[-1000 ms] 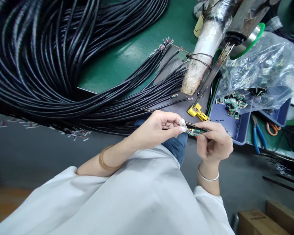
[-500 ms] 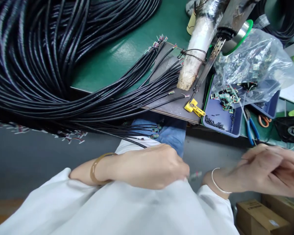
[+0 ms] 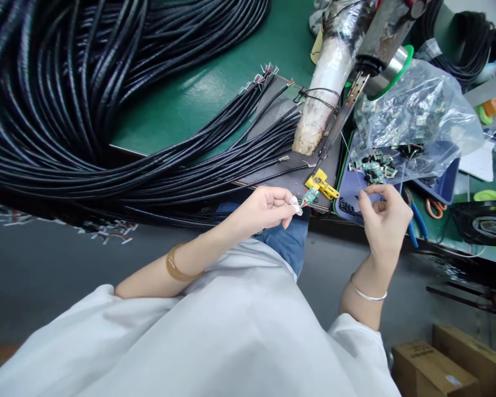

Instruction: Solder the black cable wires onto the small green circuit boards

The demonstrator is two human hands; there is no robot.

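Observation:
My left hand (image 3: 273, 207) is closed by the bench edge, pinching the wired end of a small green circuit board (image 3: 310, 196). Something white (image 3: 296, 205) covers or sits at those fingertips; I cannot tell what. The board is close to a yellow clip (image 3: 322, 183) below the tip of a soldering iron (image 3: 343, 121). Further right, my right hand (image 3: 382, 215) pinches a thin strand of solder wire (image 3: 351, 157), which slants up toward the iron. A metal spool with a green rim (image 3: 403, 69) is behind it.
Thick bundles of black cable (image 3: 157, 165) cover the left, their stripped ends on a grey board (image 3: 273, 173). A blue tray (image 3: 347, 190) holds circuit boards and black bits, partly under a clear bag (image 3: 421, 105). Blue-handled pliers (image 3: 418, 223) lie right, cardboard boxes (image 3: 434, 369) below.
My left hand has risen from my lap to the bench edge with the circuit board. My right hand has moved left and up, and now pinches the solder wire.

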